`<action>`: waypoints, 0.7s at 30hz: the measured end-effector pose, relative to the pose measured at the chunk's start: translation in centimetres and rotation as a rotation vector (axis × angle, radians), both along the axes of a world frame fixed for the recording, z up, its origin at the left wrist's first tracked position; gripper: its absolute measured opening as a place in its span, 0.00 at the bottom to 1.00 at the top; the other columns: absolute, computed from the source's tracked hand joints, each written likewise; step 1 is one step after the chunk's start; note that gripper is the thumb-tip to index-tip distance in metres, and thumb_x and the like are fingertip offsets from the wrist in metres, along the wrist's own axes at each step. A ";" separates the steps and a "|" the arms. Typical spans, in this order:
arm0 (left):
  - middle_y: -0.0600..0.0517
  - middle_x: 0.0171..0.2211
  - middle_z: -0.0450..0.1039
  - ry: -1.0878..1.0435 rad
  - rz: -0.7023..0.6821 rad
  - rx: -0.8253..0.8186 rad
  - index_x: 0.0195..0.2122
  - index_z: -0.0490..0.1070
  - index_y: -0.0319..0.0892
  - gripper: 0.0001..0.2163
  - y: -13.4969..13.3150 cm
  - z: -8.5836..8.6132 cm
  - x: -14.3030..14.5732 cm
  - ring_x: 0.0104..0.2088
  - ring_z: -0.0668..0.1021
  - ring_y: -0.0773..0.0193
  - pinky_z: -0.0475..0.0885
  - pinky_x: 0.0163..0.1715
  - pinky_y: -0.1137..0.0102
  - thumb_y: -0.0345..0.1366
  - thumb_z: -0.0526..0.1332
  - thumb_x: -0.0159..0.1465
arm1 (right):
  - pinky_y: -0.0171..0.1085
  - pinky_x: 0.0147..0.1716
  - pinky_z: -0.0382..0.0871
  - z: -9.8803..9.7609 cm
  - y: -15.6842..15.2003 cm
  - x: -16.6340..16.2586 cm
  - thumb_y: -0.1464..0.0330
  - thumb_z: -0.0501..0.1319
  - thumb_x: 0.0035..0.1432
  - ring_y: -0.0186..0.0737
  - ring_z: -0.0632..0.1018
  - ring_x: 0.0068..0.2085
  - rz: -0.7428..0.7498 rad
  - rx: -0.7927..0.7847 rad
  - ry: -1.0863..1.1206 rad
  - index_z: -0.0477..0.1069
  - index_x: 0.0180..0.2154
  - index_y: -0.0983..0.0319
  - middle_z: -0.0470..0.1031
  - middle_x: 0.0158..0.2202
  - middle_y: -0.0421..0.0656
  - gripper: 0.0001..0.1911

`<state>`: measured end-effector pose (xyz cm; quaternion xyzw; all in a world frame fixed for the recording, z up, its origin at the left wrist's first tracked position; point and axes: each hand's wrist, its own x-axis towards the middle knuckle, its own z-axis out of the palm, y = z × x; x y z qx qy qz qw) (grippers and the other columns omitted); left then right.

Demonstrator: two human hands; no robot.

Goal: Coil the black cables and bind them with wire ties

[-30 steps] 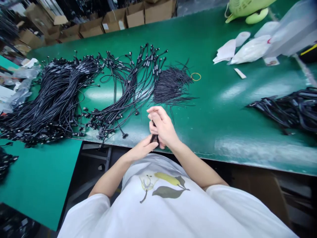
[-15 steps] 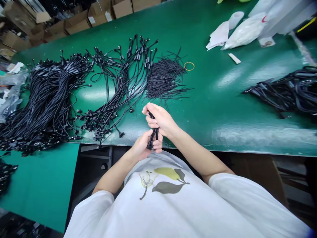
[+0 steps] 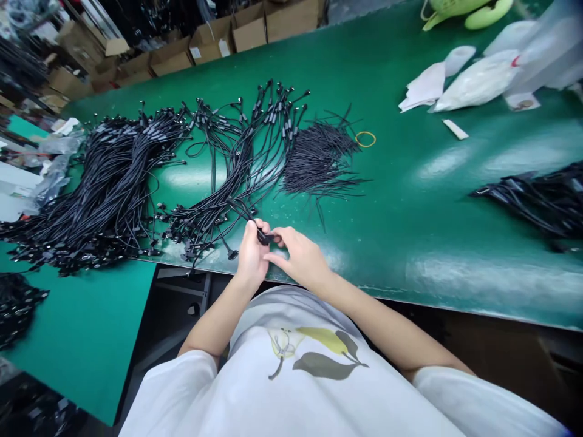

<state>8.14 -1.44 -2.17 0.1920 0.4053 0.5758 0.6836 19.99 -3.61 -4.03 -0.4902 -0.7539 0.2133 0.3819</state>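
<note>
Both hands meet over the near edge of the green table. My left hand is closed round a folded black cable whose loop sticks out up and to the left. My right hand pinches the same cable's end at the left hand's fingertips. Just beyond lies a fanned row of black cables with connectors. A pile of thin black ties lies to its right.
A large heap of black cables covers the table's left. A yellow rubber band lies past the ties. White plastic bags sit far right, more black cables at the right edge. Cardboard boxes line the far side.
The hands moved from an upright stacked grip to a side-by-side one, lower and to the left. The cable bundle now lies sideways, its loop pointing towards the cable row.
</note>
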 end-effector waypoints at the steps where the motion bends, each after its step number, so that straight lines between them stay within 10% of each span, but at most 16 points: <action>1: 0.56 0.27 0.60 -0.008 -0.003 -0.003 0.30 0.62 0.42 0.12 0.1 0.0 0.0 0.27 0.67 0.71 0.66 0.33 0.74 0.42 0.54 0.68 | 0.39 0.37 0.67 -0.5 -0.3 -0.4 0.57 0.57 0.63 0.42 0.74 0.38 -0.010 0.033 -0.053 0.66 0.47 0.64 0.73 0.37 0.46 0.18; 5: 0.55 0.27 0.63 -0.019 -0.005 -0.099 0.30 0.64 0.40 0.11 0.1 -0.3 0.1 0.27 0.68 0.71 0.65 0.33 0.75 0.40 0.54 0.67 | 0.40 0.34 0.64 -1.6 -0.2 -1.3 0.64 0.53 0.66 0.43 0.73 0.34 -0.056 0.247 -0.243 0.70 0.45 0.65 0.74 0.33 0.48 0.13; 11: 0.55 0.22 0.62 -0.002 -0.157 -0.228 0.27 0.65 0.39 0.12 0.4 -0.6 -0.8 0.22 0.66 0.71 0.63 0.26 0.74 0.41 0.55 0.63 | 0.41 0.38 0.66 -1.5 0.6 0.3 0.75 0.48 0.65 0.42 0.72 0.38 0.334 0.371 -0.336 0.71 0.49 0.65 0.74 0.37 0.50 0.17; 21: 0.61 0.18 0.53 0.130 -0.644 0.027 0.27 0.60 0.41 0.17 -1.5 0.4 -1.7 0.18 0.55 0.75 0.53 0.19 0.76 0.50 0.58 0.62 | 0.58 0.59 0.51 4.2 4.3 4.2 0.60 0.51 0.67 0.47 0.72 0.50 0.467 0.511 -0.495 0.70 0.49 0.62 0.75 0.46 0.49 0.17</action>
